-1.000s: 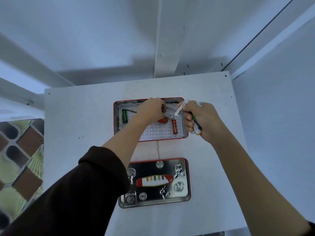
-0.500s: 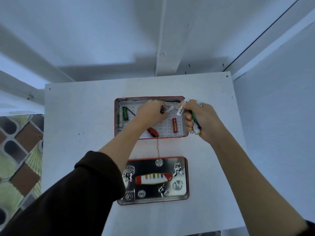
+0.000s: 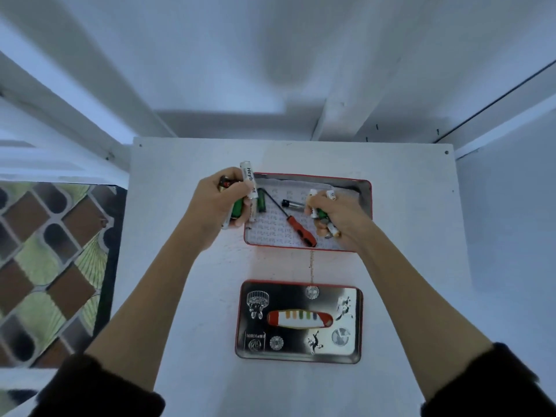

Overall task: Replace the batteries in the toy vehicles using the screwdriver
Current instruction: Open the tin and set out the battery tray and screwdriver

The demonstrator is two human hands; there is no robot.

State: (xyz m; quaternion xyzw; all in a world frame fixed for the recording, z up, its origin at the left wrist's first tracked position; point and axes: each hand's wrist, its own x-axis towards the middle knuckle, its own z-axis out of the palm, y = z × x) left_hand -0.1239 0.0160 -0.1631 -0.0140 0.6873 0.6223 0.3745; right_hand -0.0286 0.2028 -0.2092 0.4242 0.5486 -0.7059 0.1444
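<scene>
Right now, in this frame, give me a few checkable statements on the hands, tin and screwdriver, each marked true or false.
1. The left hand grips several batteries. True.
2. The right hand holds the screwdriver. False: the screwdriver lies loose in the open tin; the right hand grips batteries.
3. The tin's lid lies on the table, nearer the person than the tin. True.
4. The tin is shut. False: it is open, its paper lining showing.
</scene>
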